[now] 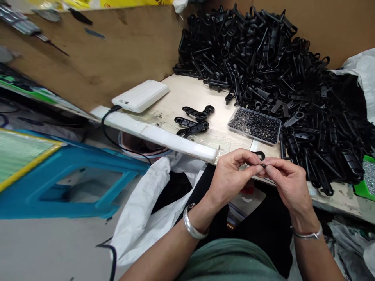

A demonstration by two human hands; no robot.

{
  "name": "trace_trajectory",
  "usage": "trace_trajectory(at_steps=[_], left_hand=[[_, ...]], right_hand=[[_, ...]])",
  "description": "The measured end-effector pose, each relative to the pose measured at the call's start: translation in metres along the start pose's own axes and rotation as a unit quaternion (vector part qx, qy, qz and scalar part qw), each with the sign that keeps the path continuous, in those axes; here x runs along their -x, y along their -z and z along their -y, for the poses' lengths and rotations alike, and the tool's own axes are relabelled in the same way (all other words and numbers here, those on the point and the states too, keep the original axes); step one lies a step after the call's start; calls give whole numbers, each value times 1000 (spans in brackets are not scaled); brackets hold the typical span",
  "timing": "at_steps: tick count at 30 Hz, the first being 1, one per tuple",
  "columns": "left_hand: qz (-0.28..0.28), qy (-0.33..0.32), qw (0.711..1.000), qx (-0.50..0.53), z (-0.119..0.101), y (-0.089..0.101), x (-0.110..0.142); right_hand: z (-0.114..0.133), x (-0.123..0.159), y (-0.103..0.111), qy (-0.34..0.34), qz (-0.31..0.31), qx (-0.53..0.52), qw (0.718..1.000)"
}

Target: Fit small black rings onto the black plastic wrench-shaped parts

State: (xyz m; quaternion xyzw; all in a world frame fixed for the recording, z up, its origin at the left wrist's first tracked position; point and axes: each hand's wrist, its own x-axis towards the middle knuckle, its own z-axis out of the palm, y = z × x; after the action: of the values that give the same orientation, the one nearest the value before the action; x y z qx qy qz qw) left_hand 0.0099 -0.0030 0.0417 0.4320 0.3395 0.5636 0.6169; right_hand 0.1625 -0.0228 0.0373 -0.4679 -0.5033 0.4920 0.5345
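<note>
My left hand (pixel 234 175) and my right hand (pixel 288 181) meet at the table's front edge, fingertips pinched together. Between them is a tiny dark piece (pixel 263 166), too small to name and partly covered by the fingers. Just behind my fingertips lies a black plastic part with a ringed end (pixel 259 155), mostly hidden by my hands. A clear tray (pixel 253 139) of small black pieces sits a little beyond. Left of it, several black plastic arms (pixel 193 128) lie crossed on the tabletop.
A large heap of black plastic arms (pixel 263 66) fills the table's back and right. At left are a white power bank (pixel 140 95) with a black cable and a blue plastic stool (pixel 88 175). A green tray (pixel 365 187) of small metal pieces stands at the right edge.
</note>
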Motion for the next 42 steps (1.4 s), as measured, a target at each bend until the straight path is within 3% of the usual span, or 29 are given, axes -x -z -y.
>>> trace_trajectory(at_steps=[7,17,21,24,26,27,30,32,34,36,42], left_hand=[[-16,7,1000,5,5,-1,3],[-26,16,999,-12,11,-2,9],[-26,31,999,-16,19,-2,16],[-9,18,996,-92,22,2,25],[8,-60,975,-215,19,8,27],[15,-118,951,-286,16,12,27],[27,-256,840,-478,6,22,14],[48,-259,775,-574,1,26,1],[83,-229,739,-629,1,28,-10],[110,-208,730,-642,3,28,-16],[116,-230,752,-607,13,27,-3]], right_hand=[[-4,4,1,13,-28,75,997],[17,9,-4,62,-28,233,970],[13,12,-5,22,-33,256,966],[6,16,-3,-12,-33,234,971],[2,18,0,-23,-43,228,972],[0,18,3,-22,-53,233,971],[-3,12,11,-1,-80,277,958],[-5,6,15,24,-81,318,944],[-5,1,18,51,-70,360,929],[-5,-4,21,77,-59,397,913],[-1,-10,21,129,-17,474,871]])
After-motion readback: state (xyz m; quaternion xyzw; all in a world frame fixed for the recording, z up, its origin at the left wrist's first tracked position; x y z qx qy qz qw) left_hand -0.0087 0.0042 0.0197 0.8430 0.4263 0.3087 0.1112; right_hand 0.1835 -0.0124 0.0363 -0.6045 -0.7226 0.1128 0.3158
